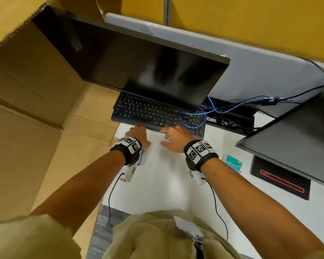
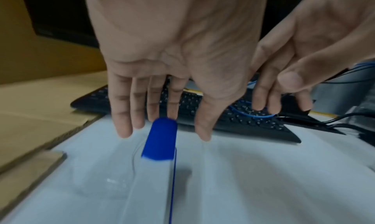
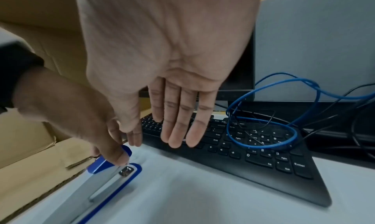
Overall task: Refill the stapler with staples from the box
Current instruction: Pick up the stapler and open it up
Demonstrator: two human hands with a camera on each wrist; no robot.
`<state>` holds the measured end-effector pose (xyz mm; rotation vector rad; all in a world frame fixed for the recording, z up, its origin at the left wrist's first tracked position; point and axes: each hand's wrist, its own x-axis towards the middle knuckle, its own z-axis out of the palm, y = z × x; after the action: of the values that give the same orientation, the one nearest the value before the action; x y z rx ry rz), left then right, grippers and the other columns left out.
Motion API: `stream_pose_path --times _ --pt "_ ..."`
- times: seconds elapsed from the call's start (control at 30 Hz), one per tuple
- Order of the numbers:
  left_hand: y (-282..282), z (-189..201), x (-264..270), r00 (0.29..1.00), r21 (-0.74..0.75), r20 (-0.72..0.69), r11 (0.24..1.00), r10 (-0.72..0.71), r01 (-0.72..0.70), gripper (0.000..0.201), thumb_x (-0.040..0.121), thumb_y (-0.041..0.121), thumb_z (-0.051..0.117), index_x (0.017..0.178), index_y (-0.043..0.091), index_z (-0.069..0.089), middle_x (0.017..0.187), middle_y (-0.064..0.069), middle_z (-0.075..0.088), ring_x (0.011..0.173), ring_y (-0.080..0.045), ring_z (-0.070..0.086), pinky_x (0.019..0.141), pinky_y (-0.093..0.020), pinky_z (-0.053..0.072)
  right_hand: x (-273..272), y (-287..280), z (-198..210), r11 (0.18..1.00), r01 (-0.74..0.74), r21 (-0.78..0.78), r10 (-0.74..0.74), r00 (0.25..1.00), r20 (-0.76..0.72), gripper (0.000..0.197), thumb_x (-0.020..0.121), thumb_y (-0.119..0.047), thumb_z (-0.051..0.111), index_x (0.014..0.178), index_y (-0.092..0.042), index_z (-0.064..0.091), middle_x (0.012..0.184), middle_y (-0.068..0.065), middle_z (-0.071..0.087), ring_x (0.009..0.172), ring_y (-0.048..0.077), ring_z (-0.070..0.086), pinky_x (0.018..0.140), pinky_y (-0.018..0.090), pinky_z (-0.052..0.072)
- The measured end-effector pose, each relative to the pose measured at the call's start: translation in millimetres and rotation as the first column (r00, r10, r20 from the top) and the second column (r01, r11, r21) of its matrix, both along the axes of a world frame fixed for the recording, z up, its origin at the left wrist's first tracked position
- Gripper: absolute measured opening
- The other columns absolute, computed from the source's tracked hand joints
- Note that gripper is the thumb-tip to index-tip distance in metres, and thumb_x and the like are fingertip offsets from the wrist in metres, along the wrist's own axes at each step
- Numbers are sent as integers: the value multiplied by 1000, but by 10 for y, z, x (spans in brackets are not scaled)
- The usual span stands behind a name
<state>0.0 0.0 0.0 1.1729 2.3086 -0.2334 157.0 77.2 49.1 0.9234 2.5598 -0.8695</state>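
Reaching with both hands spread and empty, we hover our left hand (image 2: 172, 51) over the blue-and-grey stapler (image 3: 109, 177) on the white bench (image 1: 157, 184); right hand (image 1: 173, 139) beside it. Rigid, probably smooth: we would grip its sides. Staple box (image 1: 233, 163) lies rightward.

On the flat white worktop (image 1: 157, 184) a long blue-and-grey stapler (image 2: 160, 141) lies near the left edge, its front end towards the flat black keyboard (image 1: 153, 114) behind it. A looped blue cable (image 1: 193, 118) lies on the keyboard's right end. Behind and above the keyboard stands a dark flat monitor (image 1: 138, 66). The small teal cardboard staple box (image 1: 233, 162) lies well to the right of the stapler, just left of a second monitor's black base (image 1: 281, 178). Brown cardboard cartons (image 1: 26, 109) stand left of the worktop. The left hand (image 1: 138, 135) is above the stapler's front end, with the right hand (image 1: 174, 139) just beside it, both before the keyboard
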Motion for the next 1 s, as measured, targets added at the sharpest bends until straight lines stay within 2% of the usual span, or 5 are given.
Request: stream_pose_path --times 0.2,0.53,0.87,0.93,1.0 --pt "-103 -173 32 993 -46 22 993 114 -113 62 71 31 78 120 9 48 118 -14 59 105 -34 62 84 -40 53 73 -81 -156 1000 5 -6 -5 999 52 48 87 -45 57 131 -26 47 121 7 62 105 28 60 91 42 50" --pt "-151 -248 78 1000 70 5 997 14 -15 31 82 15 69 109 5 57 114 -18 60 103 -36 60 85 -40 52 319 -117 -460 996 57 -64 -48 989 138 46 85 -47 56 126 -27 52 121 6 61 111 27 56 92 39 46" --pt "-132 -244 325 890 238 444 971 -97 -12 26 81 32 70 97 15 58 92 -7 64 84 -24 57 74 -32 50 311 -197 -531 976 161 -146 -168 985 -44 66 89 -26 59 147 -17 27 138 14 52 123 33 51 100 45 45" --pt "-121 -255 412 861 268 494 963 -117 -22 30 79 37 72 94 15 58 89 -7 66 80 -21 56 74 -32 50 347 -166 -591 947 223 -230 -247 966 -80 63 90 -23 60 146 -19 32 134 13 56 119 30 55 100 42 47" --pt "-112 -257 459 839 306 529 951 -130 -46 29 78 33 74 93 14 59 85 -7 66 74 -21 57 72 -33 51 411 -139 -633 928 236 -288 -283 950 -134 45 88 -18 63 132 -18 52 120 10 66 108 27 62 96 38 51"
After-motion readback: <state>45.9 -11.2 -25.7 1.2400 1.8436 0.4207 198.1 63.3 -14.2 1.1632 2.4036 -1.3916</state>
